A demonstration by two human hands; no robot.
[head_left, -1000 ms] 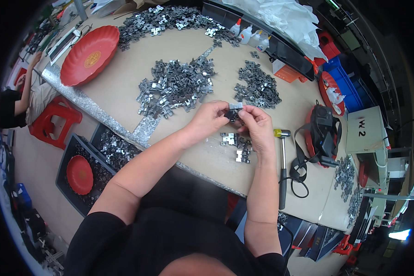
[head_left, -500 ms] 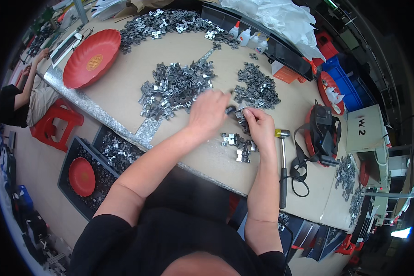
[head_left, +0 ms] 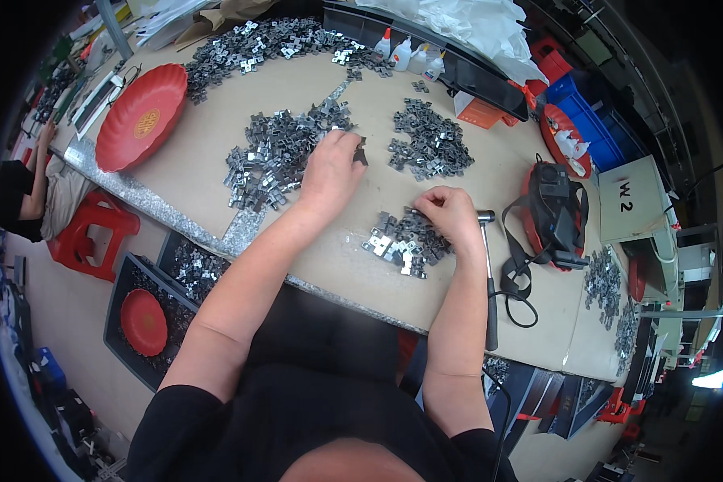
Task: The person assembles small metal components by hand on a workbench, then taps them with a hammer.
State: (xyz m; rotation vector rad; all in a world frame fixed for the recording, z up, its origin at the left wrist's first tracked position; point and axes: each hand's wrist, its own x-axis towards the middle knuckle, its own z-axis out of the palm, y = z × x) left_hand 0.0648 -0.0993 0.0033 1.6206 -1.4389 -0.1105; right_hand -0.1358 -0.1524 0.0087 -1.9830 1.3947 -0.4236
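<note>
My left hand is at the right edge of a heap of small metal clips, its fingers closed on a dark metal clip that sticks out past the fingertips. To the right, my right hand has thumb and fingers pinched together at the upper edge of a smaller cluster of clips. Whatever its fingertips hold is too small or hidden to make out. Some clips in this cluster lie bright side up. Another pile of dark clips sits beyond, between the two hands.
A hammer lies right of my right forearm, beside a black strapped device. Glue bottles stand at the back. A red scalloped tray is at the left, with more clips along the far edge. A person sits far left.
My left hand has moved away from my right, over to the large heap. My right hand has come down to the small cluster, where clips held between the hands were before. The view has shifted slightly.
</note>
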